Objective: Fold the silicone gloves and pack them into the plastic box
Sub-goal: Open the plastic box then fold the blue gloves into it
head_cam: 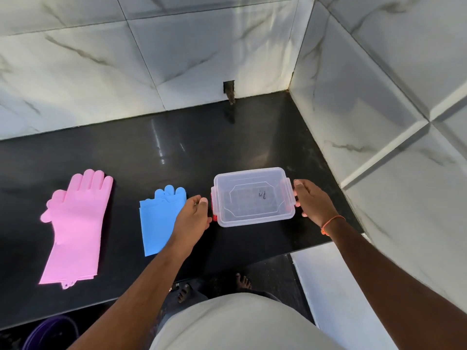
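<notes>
A clear plastic box (252, 195) with its lid on and red side latches sits on the black counter (177, 152). My left hand (193, 218) touches the box's left latch and my right hand (313, 200) holds its right latch. Left of the box lie blue silicone gloves (158, 218), flat, partly under my left wrist. Farther left lie pink silicone gloves (75, 223), stacked flat with fingers pointing to the wall.
Marble-tiled walls (379, 97) close the counter at the back and right, meeting in a corner. A small hole in the back wall (229, 88) sits at counter level. A purple bucket (50, 332) stands on the floor at lower left, and my feet show below the counter edge.
</notes>
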Motion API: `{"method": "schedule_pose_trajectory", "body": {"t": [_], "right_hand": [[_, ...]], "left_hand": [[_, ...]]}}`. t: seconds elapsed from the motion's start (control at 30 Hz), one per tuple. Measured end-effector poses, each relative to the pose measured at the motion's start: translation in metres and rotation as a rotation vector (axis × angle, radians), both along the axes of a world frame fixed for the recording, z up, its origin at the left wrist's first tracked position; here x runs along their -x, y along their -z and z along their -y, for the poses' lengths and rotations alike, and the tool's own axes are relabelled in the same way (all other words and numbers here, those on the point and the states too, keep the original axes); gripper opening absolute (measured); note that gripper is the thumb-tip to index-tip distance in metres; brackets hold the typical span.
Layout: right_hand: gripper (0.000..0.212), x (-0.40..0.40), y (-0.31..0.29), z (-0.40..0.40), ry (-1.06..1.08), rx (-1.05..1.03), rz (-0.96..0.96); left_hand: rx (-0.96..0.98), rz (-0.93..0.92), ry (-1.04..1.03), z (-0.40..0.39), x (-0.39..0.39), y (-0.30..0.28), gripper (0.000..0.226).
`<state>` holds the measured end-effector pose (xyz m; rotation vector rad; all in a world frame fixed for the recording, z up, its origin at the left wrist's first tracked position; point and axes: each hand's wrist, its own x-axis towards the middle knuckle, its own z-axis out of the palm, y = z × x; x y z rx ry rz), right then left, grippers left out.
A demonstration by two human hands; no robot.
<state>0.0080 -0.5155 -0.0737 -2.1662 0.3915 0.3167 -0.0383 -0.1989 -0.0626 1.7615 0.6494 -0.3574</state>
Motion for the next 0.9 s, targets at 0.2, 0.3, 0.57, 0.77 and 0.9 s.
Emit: {"method": "schedule_pose_trajectory", "body": {"t": [0.2,0.3,0.57,0.77,0.9], "right_hand": [[0.097,-0.024,-0.041,-0.013,-0.572,0.359,0.437],[0.13,-0.034,-0.054,-0.039,-0.972,0.555,0.356],[0.127,-0.035,-0.052,-0.069,-1.137,0.808,0.308],[0.118,-0.014,-0.049,-0.084,-0.895,0.768,0.233],[0.121,0.002,-0.049,-0.098,-0.754,0.804,0.186]], "left_hand": [[0.053,-0.06,-0.023,-0.002,0.038,-0.007,0.035],[0.165,-0.194,-0.039,0.005,0.051,-0.004,0.02],[0.503,-0.192,-0.159,0.024,0.061,0.005,0.026],[0.497,-0.087,-0.254,0.024,0.046,0.003,0.042],[0.517,-0.055,-0.223,0.029,0.041,0.006,0.056]]}}
